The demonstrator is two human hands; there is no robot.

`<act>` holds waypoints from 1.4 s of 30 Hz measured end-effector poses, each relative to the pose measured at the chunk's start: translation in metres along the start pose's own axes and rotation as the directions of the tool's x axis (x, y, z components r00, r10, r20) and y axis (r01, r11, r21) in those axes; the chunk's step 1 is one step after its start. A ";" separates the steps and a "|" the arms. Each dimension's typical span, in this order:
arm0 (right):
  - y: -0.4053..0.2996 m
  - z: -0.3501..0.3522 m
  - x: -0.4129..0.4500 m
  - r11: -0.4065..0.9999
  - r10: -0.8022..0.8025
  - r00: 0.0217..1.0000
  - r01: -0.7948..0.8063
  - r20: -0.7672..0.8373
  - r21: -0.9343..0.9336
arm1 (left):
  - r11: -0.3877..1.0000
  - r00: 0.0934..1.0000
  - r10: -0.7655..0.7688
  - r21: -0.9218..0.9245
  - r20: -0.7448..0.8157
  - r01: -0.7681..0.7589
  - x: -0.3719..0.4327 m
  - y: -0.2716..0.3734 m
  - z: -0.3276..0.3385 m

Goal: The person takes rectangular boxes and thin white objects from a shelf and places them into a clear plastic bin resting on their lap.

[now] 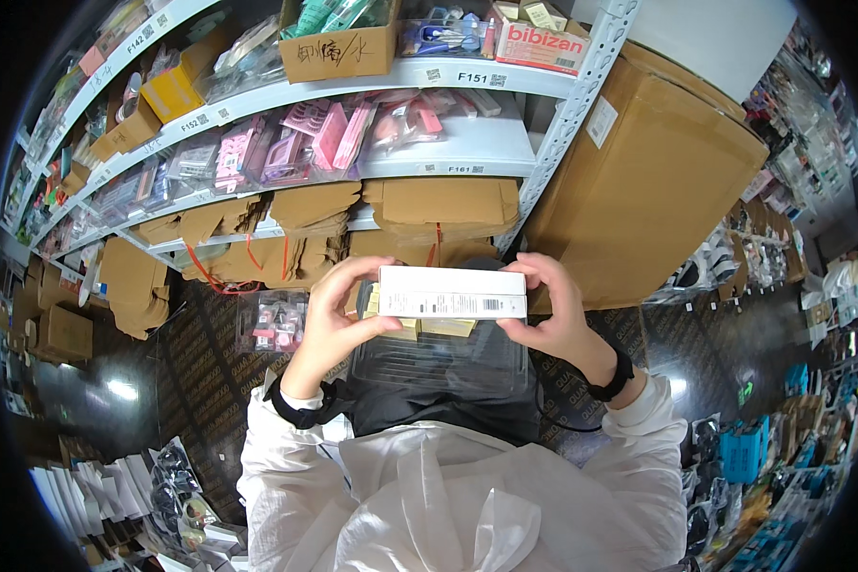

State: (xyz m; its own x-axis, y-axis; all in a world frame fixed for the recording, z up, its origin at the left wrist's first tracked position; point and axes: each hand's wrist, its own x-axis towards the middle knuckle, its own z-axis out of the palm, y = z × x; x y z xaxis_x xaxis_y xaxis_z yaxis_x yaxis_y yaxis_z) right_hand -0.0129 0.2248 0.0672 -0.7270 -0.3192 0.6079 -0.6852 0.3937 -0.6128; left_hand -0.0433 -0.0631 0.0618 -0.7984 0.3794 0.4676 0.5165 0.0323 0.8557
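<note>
Two slim white cardboard boxes, or one box with a seam along it, [452, 292] are held level in front of my torso; the near side bears small print and a barcode. My left hand [350, 314] grips the left end between thumb and fingers. At the right end, my right hand [547, 304] holds it the same way. Below and partly hidden behind it, a clear plastic bin [440, 368] rests around my lap, with several pale yellow boxes [449, 327] inside. Both wrists wear black bands.
Ahead stands a white metal shelf rack [447, 168] with bins of pink packages [329, 136]. Flattened cardboard [440, 204] is stacked on its lower levels. A large carton [636, 179] stands at the right. On the floor at left sits a clear bin of small packages [275, 322].
</note>
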 end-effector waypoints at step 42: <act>0.000 0.028 -0.039 0.061 0.746 0.386 -0.851 0.543 0.521 | 0.916 0.843 -0.365 -0.313 -0.396 0.250 -0.093 -0.031 -0.097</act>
State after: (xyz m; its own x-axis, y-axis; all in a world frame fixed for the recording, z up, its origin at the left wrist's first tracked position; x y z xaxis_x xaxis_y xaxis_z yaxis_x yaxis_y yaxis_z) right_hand 0.0146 0.2127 0.0295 -0.8155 -0.2976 -0.4964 0.5540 -0.1533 -0.8183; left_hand -0.0149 -0.1895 0.0135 -0.9839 -0.0582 0.1691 0.1765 -0.1644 0.9705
